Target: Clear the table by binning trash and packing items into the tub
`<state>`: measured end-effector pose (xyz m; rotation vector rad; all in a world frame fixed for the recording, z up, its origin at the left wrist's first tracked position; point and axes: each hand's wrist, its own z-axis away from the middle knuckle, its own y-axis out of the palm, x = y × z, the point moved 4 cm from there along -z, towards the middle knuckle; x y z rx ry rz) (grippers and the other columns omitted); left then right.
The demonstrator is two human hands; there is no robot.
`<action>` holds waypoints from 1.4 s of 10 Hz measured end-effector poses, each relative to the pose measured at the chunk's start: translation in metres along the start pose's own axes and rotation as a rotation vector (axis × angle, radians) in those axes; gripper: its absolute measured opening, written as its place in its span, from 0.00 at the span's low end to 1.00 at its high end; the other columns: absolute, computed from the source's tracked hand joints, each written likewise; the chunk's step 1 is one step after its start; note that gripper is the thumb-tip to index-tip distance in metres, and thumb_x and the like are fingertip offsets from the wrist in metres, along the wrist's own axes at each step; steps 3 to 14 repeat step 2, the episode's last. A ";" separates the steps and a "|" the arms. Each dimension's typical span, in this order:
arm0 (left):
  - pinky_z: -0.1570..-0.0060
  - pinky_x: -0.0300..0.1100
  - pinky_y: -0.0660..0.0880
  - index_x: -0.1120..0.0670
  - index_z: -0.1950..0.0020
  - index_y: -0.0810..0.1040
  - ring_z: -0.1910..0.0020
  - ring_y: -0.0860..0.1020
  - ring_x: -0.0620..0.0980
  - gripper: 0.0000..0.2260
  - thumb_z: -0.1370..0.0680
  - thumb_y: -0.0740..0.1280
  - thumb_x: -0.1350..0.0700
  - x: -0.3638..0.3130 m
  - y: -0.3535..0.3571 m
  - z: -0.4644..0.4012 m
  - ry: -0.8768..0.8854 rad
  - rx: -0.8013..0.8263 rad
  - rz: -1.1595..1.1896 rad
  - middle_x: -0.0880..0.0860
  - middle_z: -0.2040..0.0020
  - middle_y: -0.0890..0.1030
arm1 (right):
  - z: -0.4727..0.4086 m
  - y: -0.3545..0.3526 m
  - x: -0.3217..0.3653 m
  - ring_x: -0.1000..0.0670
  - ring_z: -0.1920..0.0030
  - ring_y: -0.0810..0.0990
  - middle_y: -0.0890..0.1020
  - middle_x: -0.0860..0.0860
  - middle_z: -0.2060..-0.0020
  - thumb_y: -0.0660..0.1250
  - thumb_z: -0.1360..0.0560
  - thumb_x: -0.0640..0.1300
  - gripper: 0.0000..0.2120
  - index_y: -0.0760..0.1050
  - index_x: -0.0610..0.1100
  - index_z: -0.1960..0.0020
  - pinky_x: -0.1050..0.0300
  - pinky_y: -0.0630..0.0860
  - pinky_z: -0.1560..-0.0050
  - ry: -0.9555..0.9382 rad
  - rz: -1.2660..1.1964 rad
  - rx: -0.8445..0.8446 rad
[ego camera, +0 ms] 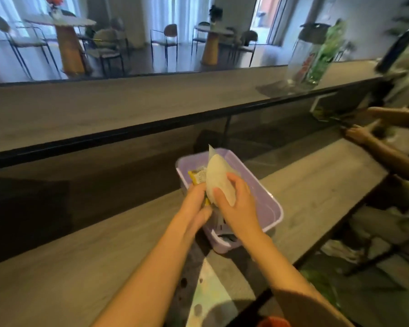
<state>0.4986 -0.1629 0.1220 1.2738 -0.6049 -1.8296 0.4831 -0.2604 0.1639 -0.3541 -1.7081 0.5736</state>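
Observation:
A lilac plastic tub (268, 204) stands on the grey wooden table (80, 263), with both my hands over its near end. My right hand (236, 204) grips a pale cream packet (219, 182) that stands upright above the tub. My left hand (196, 201) holds a yellow and white packet (197, 178) just left of it, partly hidden behind the cream one. The two packets touch. The tub's bottom is mostly hidden by my hands.
A raised counter ledge (128, 107) runs behind the table, with a clear jar holding greenery (309, 60) on its right end. Another person's arms (376, 142) reach in at the right. A pale patterned sheet (208, 291) lies on the table near me.

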 end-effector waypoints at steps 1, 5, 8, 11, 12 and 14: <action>0.59 0.48 0.81 0.61 0.44 0.77 0.52 0.80 0.58 0.12 0.27 0.65 0.65 0.020 0.009 -0.018 -0.029 -0.112 -0.117 0.62 0.50 0.80 | -0.019 -0.020 -0.030 0.44 0.35 0.71 0.73 0.46 0.35 0.64 0.26 0.55 0.24 0.65 0.51 0.33 0.41 0.67 0.34 0.053 0.115 -0.009; 0.59 0.49 0.78 0.56 0.44 0.74 0.55 0.78 0.56 0.11 0.26 0.66 0.58 0.014 0.013 -0.020 0.048 -0.314 -0.334 0.60 0.50 0.78 | -0.029 -0.027 -0.049 0.45 0.31 0.66 0.72 0.48 0.33 0.63 0.26 0.57 0.24 0.67 0.49 0.34 0.39 0.57 0.29 0.082 0.318 -0.016; 0.59 0.49 0.78 0.56 0.44 0.74 0.55 0.78 0.56 0.11 0.26 0.66 0.58 0.014 0.013 -0.020 0.048 -0.314 -0.334 0.60 0.50 0.78 | -0.029 -0.027 -0.049 0.45 0.31 0.66 0.72 0.48 0.33 0.63 0.26 0.57 0.24 0.67 0.49 0.34 0.39 0.57 0.29 0.082 0.318 -0.016; 0.59 0.49 0.78 0.56 0.44 0.74 0.55 0.78 0.56 0.11 0.26 0.66 0.58 0.014 0.013 -0.020 0.048 -0.314 -0.334 0.60 0.50 0.78 | -0.029 -0.027 -0.049 0.45 0.31 0.66 0.72 0.48 0.33 0.63 0.26 0.57 0.24 0.67 0.49 0.34 0.39 0.57 0.29 0.082 0.318 -0.016; 0.59 0.49 0.78 0.56 0.44 0.74 0.55 0.78 0.56 0.11 0.26 0.66 0.58 0.014 0.013 -0.020 0.048 -0.314 -0.334 0.60 0.50 0.78 | -0.029 -0.027 -0.049 0.45 0.31 0.66 0.72 0.48 0.33 0.63 0.26 0.57 0.24 0.67 0.49 0.34 0.39 0.57 0.29 0.082 0.318 -0.016; 0.59 0.49 0.78 0.56 0.44 0.74 0.55 0.78 0.56 0.11 0.26 0.66 0.58 0.014 0.013 -0.020 0.048 -0.314 -0.334 0.60 0.50 0.78 | -0.029 -0.027 -0.049 0.45 0.31 0.66 0.72 0.48 0.33 0.63 0.26 0.57 0.24 0.67 0.49 0.34 0.39 0.57 0.29 0.082 0.318 -0.016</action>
